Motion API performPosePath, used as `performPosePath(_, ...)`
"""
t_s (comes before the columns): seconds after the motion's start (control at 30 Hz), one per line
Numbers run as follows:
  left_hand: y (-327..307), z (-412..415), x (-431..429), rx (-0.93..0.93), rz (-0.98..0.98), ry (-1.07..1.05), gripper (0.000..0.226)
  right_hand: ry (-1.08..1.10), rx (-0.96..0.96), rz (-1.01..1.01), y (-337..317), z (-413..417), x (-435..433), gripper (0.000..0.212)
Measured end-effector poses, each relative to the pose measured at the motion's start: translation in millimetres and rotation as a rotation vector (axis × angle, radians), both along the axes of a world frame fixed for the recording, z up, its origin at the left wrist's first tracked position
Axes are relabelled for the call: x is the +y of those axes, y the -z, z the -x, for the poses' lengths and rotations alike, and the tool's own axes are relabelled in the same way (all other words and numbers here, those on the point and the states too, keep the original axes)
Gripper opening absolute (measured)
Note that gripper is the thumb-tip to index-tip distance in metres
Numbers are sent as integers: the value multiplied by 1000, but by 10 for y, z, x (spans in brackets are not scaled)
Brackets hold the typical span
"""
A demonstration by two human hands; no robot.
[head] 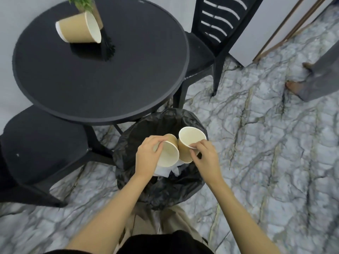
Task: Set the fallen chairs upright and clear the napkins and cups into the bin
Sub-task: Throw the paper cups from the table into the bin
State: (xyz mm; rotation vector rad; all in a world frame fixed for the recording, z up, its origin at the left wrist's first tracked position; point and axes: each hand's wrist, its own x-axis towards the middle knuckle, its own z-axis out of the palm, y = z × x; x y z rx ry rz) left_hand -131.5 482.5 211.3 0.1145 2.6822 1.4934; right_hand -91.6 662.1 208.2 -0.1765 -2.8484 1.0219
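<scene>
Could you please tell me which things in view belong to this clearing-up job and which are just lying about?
Job: brown paper cup in left hand; brown paper cup in right hand; tipped brown paper cup on table; black-lined bin; white napkins inside; black chairs.
Lying about: round black table; green potted plant.

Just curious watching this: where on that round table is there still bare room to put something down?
Most of the table is bare: the whole near half and right side. Only the far left is crowded, by the tipped cup and plant.

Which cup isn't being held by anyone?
The cup on the table, lying on its side beside the plant. The other two are held over the bin.
</scene>
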Motion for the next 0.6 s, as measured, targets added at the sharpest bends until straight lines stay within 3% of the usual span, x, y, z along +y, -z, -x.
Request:
performPosePath(0.17, 481, 19, -210, -88, 10, -89, 19, -26, -91, 37, 487, 136, -162, 12)
performPosePath(0.33, 857, 64, -281, -323, 58, 67, 37, -101, -348, 147, 708, 258, -173, 36)
performPosePath(0.6, 473, 75, -336, -282, 2, 119, 39, -116, -289, 199, 255, 423, -192, 38)
